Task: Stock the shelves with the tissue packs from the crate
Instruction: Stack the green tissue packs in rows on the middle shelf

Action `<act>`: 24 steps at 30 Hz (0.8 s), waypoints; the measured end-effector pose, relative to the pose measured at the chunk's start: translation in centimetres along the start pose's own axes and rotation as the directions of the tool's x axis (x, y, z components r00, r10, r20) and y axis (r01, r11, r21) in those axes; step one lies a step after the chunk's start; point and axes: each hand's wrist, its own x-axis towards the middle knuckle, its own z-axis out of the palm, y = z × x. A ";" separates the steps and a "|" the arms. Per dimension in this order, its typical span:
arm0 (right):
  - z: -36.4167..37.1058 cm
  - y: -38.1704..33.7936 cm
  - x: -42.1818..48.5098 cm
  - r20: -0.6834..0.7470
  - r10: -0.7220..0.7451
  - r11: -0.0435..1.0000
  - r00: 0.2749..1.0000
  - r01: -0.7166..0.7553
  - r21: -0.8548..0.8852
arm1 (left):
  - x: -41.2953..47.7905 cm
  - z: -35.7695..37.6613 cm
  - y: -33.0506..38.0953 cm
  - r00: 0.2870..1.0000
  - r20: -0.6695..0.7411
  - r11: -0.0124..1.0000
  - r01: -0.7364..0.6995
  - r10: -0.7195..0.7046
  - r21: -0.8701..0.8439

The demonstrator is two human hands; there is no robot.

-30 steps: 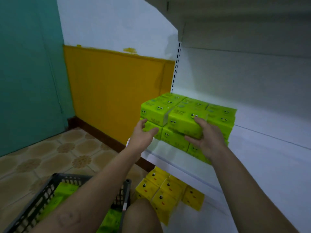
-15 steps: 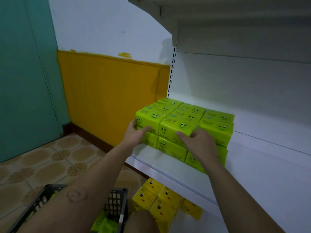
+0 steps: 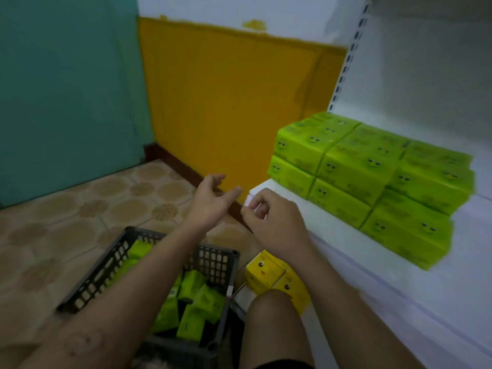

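Neither hand holds anything as far as I can see: my view has the left hand [image 3: 210,201] spread loosely, palm turned inward, thumb up and fingers relaxed and apart, hanging in the air above the far end of the crate [image 3: 213,262] and touching nothing. Just beside it, the right hand [image 3: 274,225] is curled into a loose fist, thumb against the forefinger, in front of the near left corner of the white shelf [image 3: 346,235]; I can see nothing between its fingers, and I cannot tell whether it brushes the shelf edge. Both hands are clear of the stocked green tissue packs [image 3: 372,177], which sit on that shelf against its slotted upright [image 3: 346,62], two layers high and pressed side by side in neat rows. More green packs [image 3: 197,288] lie jumbled at odd angles in the dark, grid-walled plastic crate on the tiled floor [image 3: 80,209], below the left forearm. Yellow tissue packs [image 3: 266,270] stand on the level under the shelf, just right of the crate and behind a bare knee [image 3: 274,323]. As for printing, every pack carries small cartoon faces with dark round eyes; the yellow ones also show an orange mouth mark. Any lettering on the wrappers is too blurred for me to read, and I can make out no brand. A faint round mark [image 3: 80,342] shows on the left forearm.
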 end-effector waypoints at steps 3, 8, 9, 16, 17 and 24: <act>6.1 1.5 1.0 0.265 0.048 0.997 0.963 -0.032 -0.064 | -0.5 -3.3 -4.6 0.992 -0.046 0.990 0.122 -0.119 0.067; 16.1 5.0 2.8 0.576 0.191 0.982 0.795 -0.150 -0.119 | -0.3 -7.0 -13.1 0.931 -0.065 0.916 0.365 -0.359 0.166; 17.7 5.7 3.3 0.606 0.211 0.977 0.767 -0.190 -0.099 | -0.2 -7.2 -14.9 0.914 -0.068 0.896 0.405 -0.399 0.182; 24.8 11.4 6.3 0.612 0.460 0.825 0.643 -0.565 -0.026 | 1.9 -4.8 -28.6 0.724 -0.058 0.702 0.683 -0.687 0.202; 25.8 12.2 7.1 0.617 0.468 0.815 0.632 -0.578 -0.026 | 2.4 -3.7 -30.9 0.687 -0.046 0.664 0.715 -0.725 0.218; 27.0 14.2 12.6 0.546 0.547 0.756 0.634 -0.654 0.002 | 4.7 4.0 -42.2 0.547 -0.016 0.529 0.817 -0.837 0.230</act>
